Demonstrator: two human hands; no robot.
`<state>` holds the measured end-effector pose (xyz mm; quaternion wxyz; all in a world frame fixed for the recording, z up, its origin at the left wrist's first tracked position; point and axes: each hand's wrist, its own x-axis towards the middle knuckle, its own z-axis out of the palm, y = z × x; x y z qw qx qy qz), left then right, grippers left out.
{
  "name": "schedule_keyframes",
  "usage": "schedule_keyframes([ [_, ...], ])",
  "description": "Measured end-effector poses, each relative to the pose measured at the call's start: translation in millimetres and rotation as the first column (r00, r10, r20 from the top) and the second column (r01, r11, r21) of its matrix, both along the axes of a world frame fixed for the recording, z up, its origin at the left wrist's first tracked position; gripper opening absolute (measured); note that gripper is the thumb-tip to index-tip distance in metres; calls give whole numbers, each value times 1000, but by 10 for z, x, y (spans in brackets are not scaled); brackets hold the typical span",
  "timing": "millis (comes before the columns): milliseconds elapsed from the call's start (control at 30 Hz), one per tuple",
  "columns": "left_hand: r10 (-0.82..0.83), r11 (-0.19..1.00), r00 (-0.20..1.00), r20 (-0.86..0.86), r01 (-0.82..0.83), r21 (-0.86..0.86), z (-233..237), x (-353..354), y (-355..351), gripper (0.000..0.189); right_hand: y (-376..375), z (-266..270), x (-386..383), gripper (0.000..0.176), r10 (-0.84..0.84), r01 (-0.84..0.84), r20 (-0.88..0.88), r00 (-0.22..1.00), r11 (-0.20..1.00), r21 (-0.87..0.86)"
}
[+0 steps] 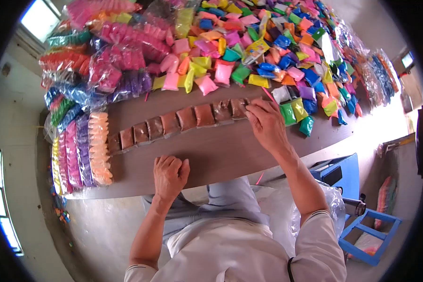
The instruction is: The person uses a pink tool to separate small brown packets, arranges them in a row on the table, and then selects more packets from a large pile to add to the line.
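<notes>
A long strip of joined brown packets [187, 118] lies across the brown table, from the peach packets at the left to my right hand. My right hand [268, 121] is at the strip's right end, with its fingers bent together over the last packet. My left hand [169, 175] rests near the table's front edge, below the strip, with its fingers curled in; nothing shows in it. Beside the strip's left end stands a row of peach packets [99, 148], next to purple, pink and yellow strips.
Loose coloured packets [249, 47] are heaped across the table's back. Bagged pink packets [108, 70] are stacked at the back left. Clear plastic [331, 207], a blue machine [345, 174] and a blue frame [376, 235] are at the right, below the table [211, 157].
</notes>
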<state>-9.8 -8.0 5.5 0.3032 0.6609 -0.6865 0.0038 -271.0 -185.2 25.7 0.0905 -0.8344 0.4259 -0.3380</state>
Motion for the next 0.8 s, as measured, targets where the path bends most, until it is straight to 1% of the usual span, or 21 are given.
schedule_keyframes([
  [33,11,1000,1000,-3,-11,1,7,0,4,27,40,0,53,25,30,-33,-47,998,998,-58],
  [67,3,1000,1000,-15,-3,-6,16,2,4,27,86,15,110,25,40,-43,-50,998,997,-58],
  [133,-9,1000,999,-40,9,-8,12,14,9,24,180,76,230,35,39,-55,-141,989,992,-111],
  [167,5,1000,999,-41,-5,-10,4,24,11,24,226,116,297,35,53,-69,-143,988,991,-113],
  [233,-22,1000,998,-54,21,-7,-10,41,22,24,339,170,451,42,171,-191,-196,966,977,-89],
  [267,-27,999,997,-67,24,-37,-16,44,18,24,400,160,550,43,241,-255,-198,950,966,-48],
  [300,-10,999,998,-67,7,-38,-20,46,19,24,481,190,681,43,257,-272,-199,946,961,-49],
  [367,-25,999,996,-80,22,-40,-31,61,33,25,658,285,1010,46,482,-472,-84,872,874,112],
  [400,-51,999,995,-86,52,9,-52,93,58,14,720,281,1185,46,493,-484,-86,865,868,111],
  [467,-36,999,992,-124,41,34,-52,87,94,16,854,235,1547,50,611,-606,-81,788,792,78],
  [500,-36,997,987,-159,46,60,-50,103,109,29,913,224,1728,50,616,-612,-83,783,788,75],
  [533,-68,997,972,-225,73,14,-189,135,153,52,959,216,1906,53,643,-637,-84,761,766,87],
  [567,-65,998,972,-225,69,10,-315,142,202,52,1001,204,2072,57,668,-661,-85,739,744,99],
  [600,-76,997,958,-276,78,-4,-387,132,235,51,1039,184,2226,57,670,-663,-88,737,742,96],
  [633,-89,996,941,-326,88,-18,-410,128,250,51,1065,158,2371,64,663,-657,-130,737,748,92],
  [667,-90,996,941,-325,88,-21,-425,134,267,51,1086,125,2492,70,654,-649,-170,737,756,89],
  [700,-82,992,936,-343,109,59,-428,144,277,50,1095,86,2598,70,653,-649,-173,737,756,86],
  [733,-73,981,930,-360,131,140,-426,155,283,49,1101,40,2690,75,640,-633,-240,730,766,115],
  [767,-76,982,930,-360,133,137,-417,168,278,49,1108,-4,2757,80,624,-613,-307,719,777,143],
  [800,-61,974,944,-324,128,189,-390,181,265,52,1120,-38,2810,80,621,-611,-311,720,779,141],
])
